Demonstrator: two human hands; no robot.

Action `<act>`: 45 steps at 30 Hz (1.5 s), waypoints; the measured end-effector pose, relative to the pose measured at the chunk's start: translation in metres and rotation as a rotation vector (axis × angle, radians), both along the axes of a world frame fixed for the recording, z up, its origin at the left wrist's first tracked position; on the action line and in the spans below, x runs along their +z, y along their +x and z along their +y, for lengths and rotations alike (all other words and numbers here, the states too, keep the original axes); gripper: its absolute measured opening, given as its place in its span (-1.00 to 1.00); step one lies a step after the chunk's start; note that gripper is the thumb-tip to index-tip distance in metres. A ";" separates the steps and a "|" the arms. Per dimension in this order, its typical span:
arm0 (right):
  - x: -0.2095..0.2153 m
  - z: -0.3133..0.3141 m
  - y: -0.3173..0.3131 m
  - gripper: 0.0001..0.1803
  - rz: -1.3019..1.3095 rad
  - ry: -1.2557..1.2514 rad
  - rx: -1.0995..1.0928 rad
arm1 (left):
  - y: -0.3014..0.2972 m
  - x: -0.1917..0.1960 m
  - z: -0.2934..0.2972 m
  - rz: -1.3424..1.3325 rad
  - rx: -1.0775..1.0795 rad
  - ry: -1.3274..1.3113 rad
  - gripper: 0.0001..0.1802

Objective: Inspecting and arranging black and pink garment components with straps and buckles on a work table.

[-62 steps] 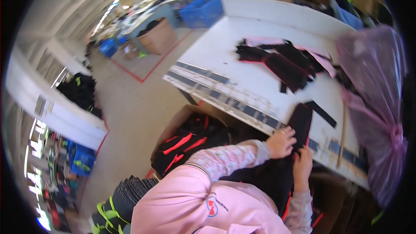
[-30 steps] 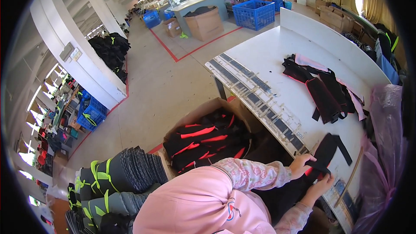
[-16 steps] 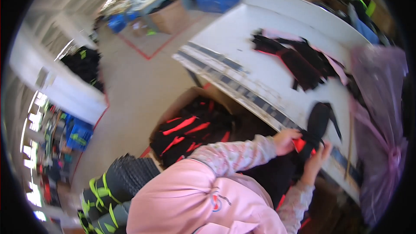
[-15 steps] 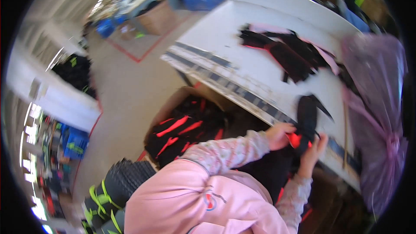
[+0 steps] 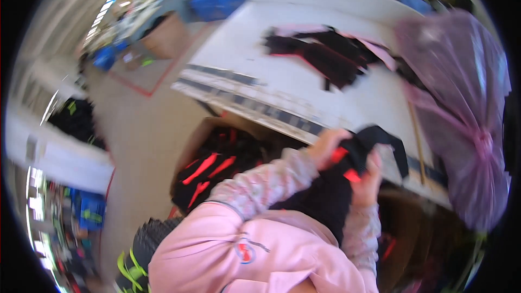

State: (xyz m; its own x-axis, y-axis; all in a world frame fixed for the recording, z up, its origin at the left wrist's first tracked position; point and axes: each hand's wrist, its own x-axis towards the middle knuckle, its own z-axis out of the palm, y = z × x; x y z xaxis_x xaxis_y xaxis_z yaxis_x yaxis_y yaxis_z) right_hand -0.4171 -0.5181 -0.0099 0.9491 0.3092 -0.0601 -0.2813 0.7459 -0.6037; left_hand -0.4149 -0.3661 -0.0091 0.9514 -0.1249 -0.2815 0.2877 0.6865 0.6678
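Observation:
My left hand (image 5: 327,147) grips a black fabric piece with red parts (image 5: 375,138) from its left side, above the near edge of the white table (image 5: 244,38). Closed on the piece's lower right is my right hand (image 5: 368,178). A strip of the piece bends over and hangs down at the right. Red shows between the two hands. Motion blur hides the exact kind of piece. Farther back on the table lies a loose stack of black fabric pieces (image 5: 325,57) with red edges and pink parts.
Left of my arms, a cardboard box (image 5: 182,154) holds black and red pieces. A purple plastic bag (image 5: 453,97), tied at its neck, stands at the table's right. Near the lower left sits a black bundle with yellow-green ties (image 5: 149,244). A blue bin (image 5: 220,0) is at the back.
The fabric piece was upright and is now folded over to the right. Both hands have shifted left and turned it. The whole view has swung a little.

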 end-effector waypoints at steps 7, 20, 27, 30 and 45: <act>-0.008 -0.045 0.021 -0.60 -0.292 -0.066 -0.081 | -0.007 0.020 -0.028 -0.106 -0.006 0.176 -0.80; -0.001 -0.032 0.013 -0.84 -0.545 -0.825 -0.508 | -0.024 -0.002 -0.008 -0.098 -0.106 -0.430 -0.86; 0.015 -0.044 0.007 -0.82 -0.187 -0.342 -0.234 | -0.026 0.005 0.001 -0.312 -0.381 -0.406 -0.76; 0.013 -0.050 0.000 -0.75 -0.125 -0.195 -0.139 | -0.026 0.004 0.001 -0.297 -0.324 -0.422 -0.75; 0.004 0.020 -0.018 -0.81 0.013 -0.395 -0.162 | 0.020 0.007 0.007 -0.801 0.629 1.406 -0.87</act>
